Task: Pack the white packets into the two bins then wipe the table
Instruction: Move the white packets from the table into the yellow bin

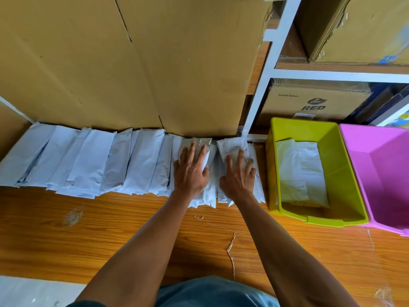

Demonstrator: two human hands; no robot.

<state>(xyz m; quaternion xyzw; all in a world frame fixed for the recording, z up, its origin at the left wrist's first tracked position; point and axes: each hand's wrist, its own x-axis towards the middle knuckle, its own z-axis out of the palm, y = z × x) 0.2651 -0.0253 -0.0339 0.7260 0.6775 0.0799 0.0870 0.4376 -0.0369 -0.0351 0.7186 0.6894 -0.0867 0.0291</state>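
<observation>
Cardboard box (132, 63) behind packets (88, 160).

One head-worn wide-angle view, looking steeply forward and down from close above the wooden orange-brown surface (110, 229), facing the tall brown cardboard box (124, 63) and white metal shelf frame (269, 69) behind.

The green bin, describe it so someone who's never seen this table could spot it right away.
Start at the white shelf frame on the right of the wooden table. Two plastic bins sit in front of it; the green bin is the left one, nearest the packet row. Unlike the pink bin, it holds white packets.
</observation>
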